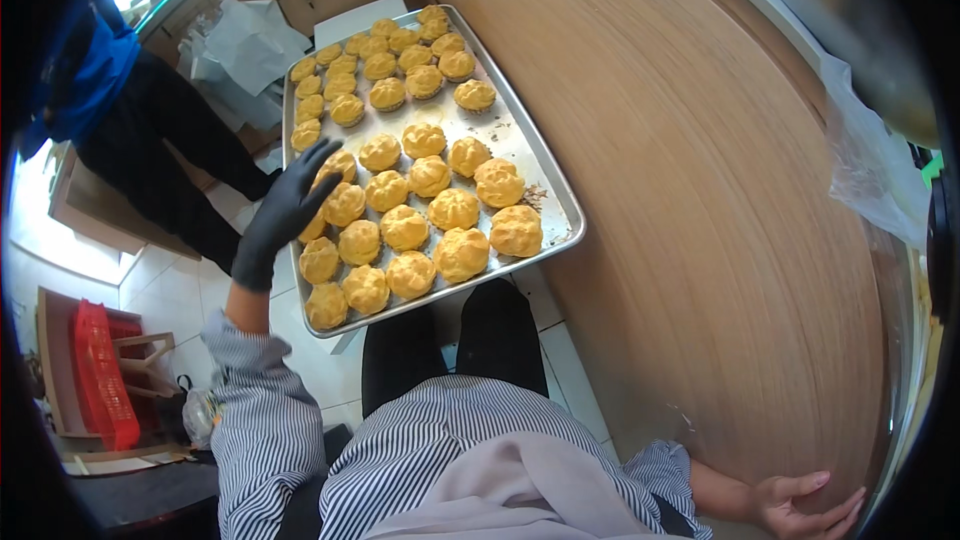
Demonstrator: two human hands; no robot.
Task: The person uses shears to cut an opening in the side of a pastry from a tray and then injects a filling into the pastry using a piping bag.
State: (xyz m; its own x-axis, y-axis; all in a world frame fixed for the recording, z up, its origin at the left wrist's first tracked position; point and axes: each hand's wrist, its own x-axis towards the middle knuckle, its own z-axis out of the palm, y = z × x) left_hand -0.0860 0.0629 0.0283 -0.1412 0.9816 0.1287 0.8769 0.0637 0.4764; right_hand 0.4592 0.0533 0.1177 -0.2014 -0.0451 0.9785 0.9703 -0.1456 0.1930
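Note:
A large metal baking tray bears many golden baked puffs in rows, with a gap across its middle. My left hand, in a black glove, hovers over or rests at the tray's left side, fingers apart beside a puff; whether it touches one I cannot tell. Some puffs at the far end sit in paper cups. Dark crumbs lie on the tray near its right edge. My right hand, bare, is low at the right by the wooden panel, palm up with fingers spread, holding nothing.
A wooden panel runs along the right, with a clear plastic bag above it. A person in dark trousers stands at the left. White plastic bags lie beyond the tray near drawers. A red crate is at lower left.

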